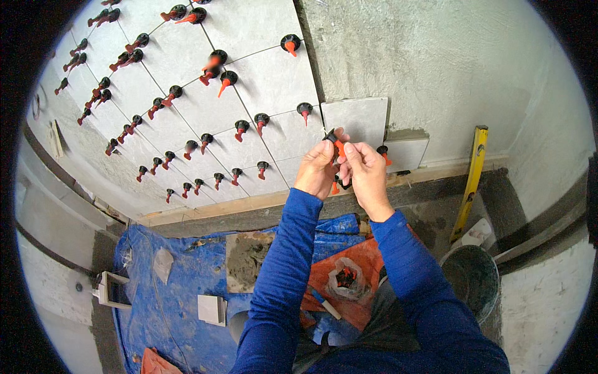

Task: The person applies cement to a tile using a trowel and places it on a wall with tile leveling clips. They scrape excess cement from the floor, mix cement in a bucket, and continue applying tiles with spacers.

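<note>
In front of the wall, my left hand (315, 167) and my right hand (366, 173) come together, fingers pinched round a tile levelling clip (337, 144) with a black base and orange-red handle. The clip is at the corner of a freshly placed grey tile (356, 117); whether it touches the tile I cannot tell. More clips of the same kind, such as a clip (304, 111) up and to the left, stick out along the joints of the tiled wall (261, 78). Another orange clip (384, 154) sits right of my hands, at a small cut tile (405, 153).
A yellow spirit level (471, 181) leans at the right wall beside a dark bucket (471, 274). A wooden batten (243, 203) runs under the tiles. Below lie a blue tarp (180, 274), a mortar-covered board (248, 265), stacked small tiles (212, 310) and a plastic bag of clips (344, 277).
</note>
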A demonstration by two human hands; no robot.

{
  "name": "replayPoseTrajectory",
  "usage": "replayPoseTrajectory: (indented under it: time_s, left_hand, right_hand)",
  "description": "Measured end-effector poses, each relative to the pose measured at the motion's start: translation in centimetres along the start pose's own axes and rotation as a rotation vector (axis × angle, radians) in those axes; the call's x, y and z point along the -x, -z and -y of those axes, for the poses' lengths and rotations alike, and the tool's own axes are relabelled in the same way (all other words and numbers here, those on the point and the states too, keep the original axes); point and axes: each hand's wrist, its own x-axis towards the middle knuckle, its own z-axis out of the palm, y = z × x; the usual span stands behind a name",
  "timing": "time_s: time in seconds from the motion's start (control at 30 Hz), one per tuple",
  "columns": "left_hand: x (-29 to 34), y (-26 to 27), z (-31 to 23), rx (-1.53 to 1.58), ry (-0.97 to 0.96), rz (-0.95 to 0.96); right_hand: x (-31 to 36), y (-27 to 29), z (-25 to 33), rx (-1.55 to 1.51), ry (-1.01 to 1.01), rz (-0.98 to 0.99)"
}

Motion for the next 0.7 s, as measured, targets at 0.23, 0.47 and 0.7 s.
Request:
replayPoseTrajectory:
  time_s: [0.23,0.47,0.7]
  left_hand:
    - [-0.1,-0.9,0.2,-0.075,-0.072,-0.141]
    - [-1.2,-0.1,0.0,-0.011,0.020,-0.035]
    - [-3.5,0.8,0.3,0.124,0.058,-0.085]
  right_hand:
    - [0.8,-1.2,-0.5,0.208,0.217,-0.081]
    - [-0.6,-0.6,-0.5,0.265,0.072,-0.051]
    - [-2.5,-1.8,-1.4,0.724,0.540,-0.183]
